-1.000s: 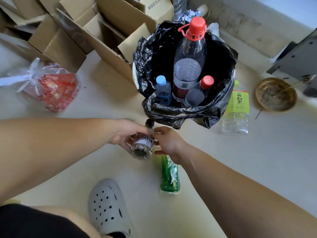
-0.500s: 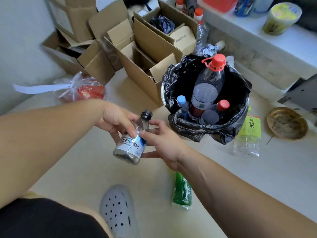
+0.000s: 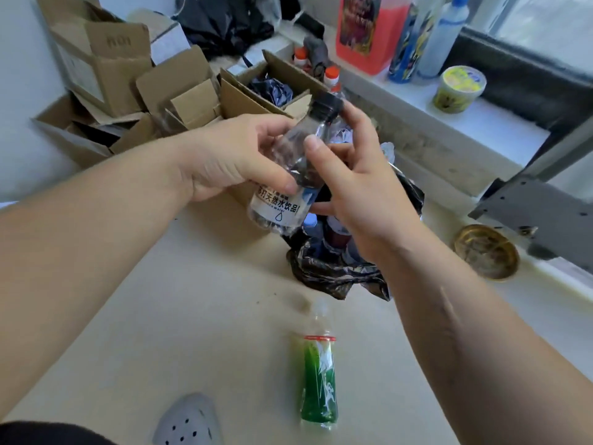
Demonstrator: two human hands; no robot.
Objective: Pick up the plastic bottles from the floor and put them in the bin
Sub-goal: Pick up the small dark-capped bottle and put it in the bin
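Note:
I hold a small clear bottle (image 3: 282,203) with a black cap and a white label up in the air, in front of the bin (image 3: 324,271). My left hand (image 3: 237,155) grips its body. My right hand (image 3: 349,175) holds its upper part, with fingers reaching the cap. The bin is lined with a black bag and has bottles inside, mostly hidden by my hands. A green-labelled bottle (image 3: 317,380) lies on the floor in front of the bin, between my arms.
Open cardboard boxes (image 3: 134,101) crowd the floor at the back left. A brass dish (image 3: 486,252) lies on the floor at the right. A ledge (image 3: 481,120) behind carries jugs and a tub. A grey clog (image 3: 189,422) is at the bottom.
Both hands lifted the small clear bottle off the floor and raised it to bin height. My view tilted up, showing the ledge and hiding the bottle right of the bin.

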